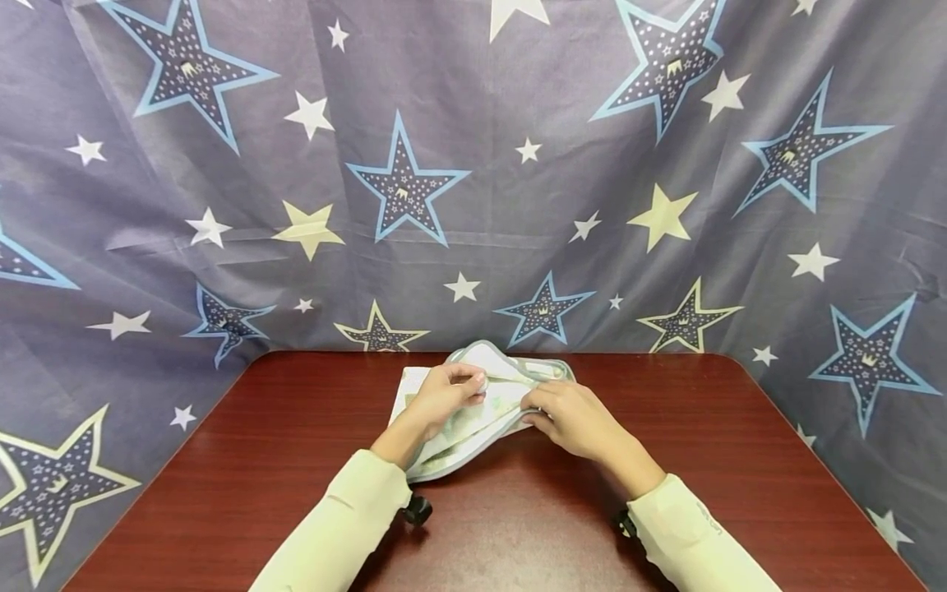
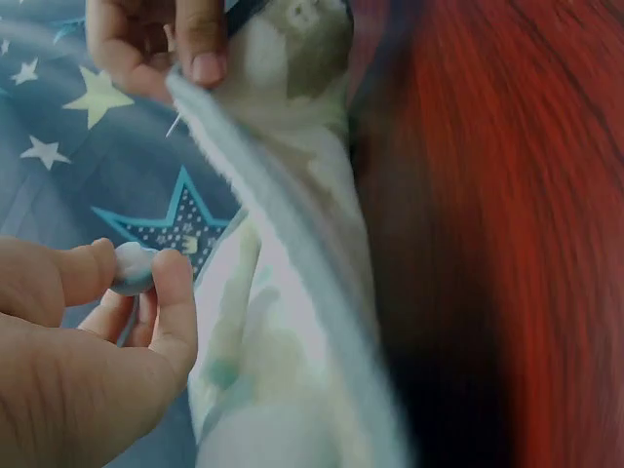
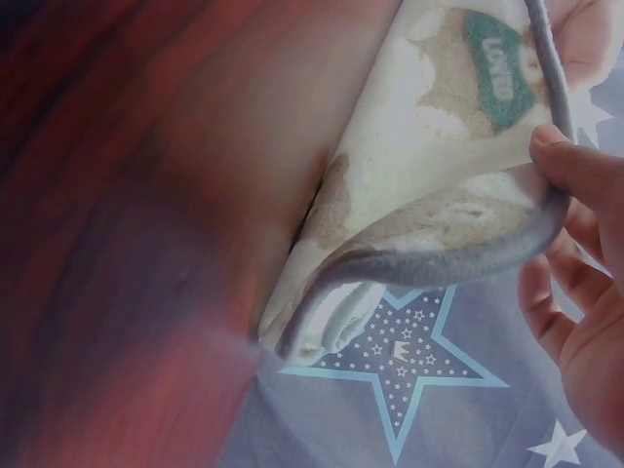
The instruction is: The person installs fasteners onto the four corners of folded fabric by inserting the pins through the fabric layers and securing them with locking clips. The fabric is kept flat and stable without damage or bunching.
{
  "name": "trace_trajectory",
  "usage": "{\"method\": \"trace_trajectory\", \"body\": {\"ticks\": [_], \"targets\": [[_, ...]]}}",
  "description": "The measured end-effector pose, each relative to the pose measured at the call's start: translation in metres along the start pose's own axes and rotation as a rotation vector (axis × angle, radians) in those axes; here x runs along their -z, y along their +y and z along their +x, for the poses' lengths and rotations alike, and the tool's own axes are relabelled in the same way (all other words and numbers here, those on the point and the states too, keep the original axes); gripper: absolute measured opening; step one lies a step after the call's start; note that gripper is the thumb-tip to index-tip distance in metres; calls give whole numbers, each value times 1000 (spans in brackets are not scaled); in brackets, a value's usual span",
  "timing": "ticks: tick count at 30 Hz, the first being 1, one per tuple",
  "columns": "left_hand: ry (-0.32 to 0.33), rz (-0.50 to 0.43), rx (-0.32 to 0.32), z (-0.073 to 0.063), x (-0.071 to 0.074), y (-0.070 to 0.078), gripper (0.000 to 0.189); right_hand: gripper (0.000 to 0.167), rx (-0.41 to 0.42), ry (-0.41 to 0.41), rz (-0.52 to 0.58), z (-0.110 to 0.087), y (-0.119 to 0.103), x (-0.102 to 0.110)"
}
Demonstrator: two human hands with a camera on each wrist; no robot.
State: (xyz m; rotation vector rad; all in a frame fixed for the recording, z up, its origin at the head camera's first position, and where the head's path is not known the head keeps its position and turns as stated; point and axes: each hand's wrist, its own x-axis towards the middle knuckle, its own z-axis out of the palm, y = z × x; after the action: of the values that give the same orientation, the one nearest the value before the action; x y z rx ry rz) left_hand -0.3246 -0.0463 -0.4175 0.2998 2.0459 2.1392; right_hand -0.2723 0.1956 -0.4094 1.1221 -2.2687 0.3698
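Note:
A soft printed cloth [image 1: 466, 415] with a grey-blue bound edge lies loosely bunched near the table's far side. My left hand [image 1: 441, 399] is over its left part, and thumb and fingers pinch a small rounded whitish-blue thing [image 2: 135, 268]; its exact kind I cannot tell. To the right, my right hand [image 1: 579, 418] pinches the bound edge [image 3: 554, 210] between thumb and fingers, lifting it into a fold. A brown animal print and a green patch reading "LOVED" [image 3: 497, 73] show on the cloth. By the right fingertips a thin, pale, pin-like line [image 2: 175, 125] sticks out from the edge.
The dark red wooden table [image 1: 311, 460] extends around the cloth to both sides and towards me. A grey curtain [image 1: 473, 148] with stars hangs directly behind its far edge. Small black devices [image 1: 418, 510] sit at both wrists, under cream sleeves.

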Motion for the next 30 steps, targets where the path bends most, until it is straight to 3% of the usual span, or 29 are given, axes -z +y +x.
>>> {"method": "trace_trajectory", "body": {"ticks": [3,9,17,30], "targets": [[-8,-30,4,2,-9,-3,24,16,-4,-6,-5,1,-1,1],[-34,-202,67,4,-25,-6,29,16,-14,-13,-8,2,-1,1],[-57,-354,111,1,-37,-9,36,13,-24,-14,-16,1,-2,0],[14,-429,86,-1,-46,-14,36,15,-20,5,-17,0,0,-5]]}}
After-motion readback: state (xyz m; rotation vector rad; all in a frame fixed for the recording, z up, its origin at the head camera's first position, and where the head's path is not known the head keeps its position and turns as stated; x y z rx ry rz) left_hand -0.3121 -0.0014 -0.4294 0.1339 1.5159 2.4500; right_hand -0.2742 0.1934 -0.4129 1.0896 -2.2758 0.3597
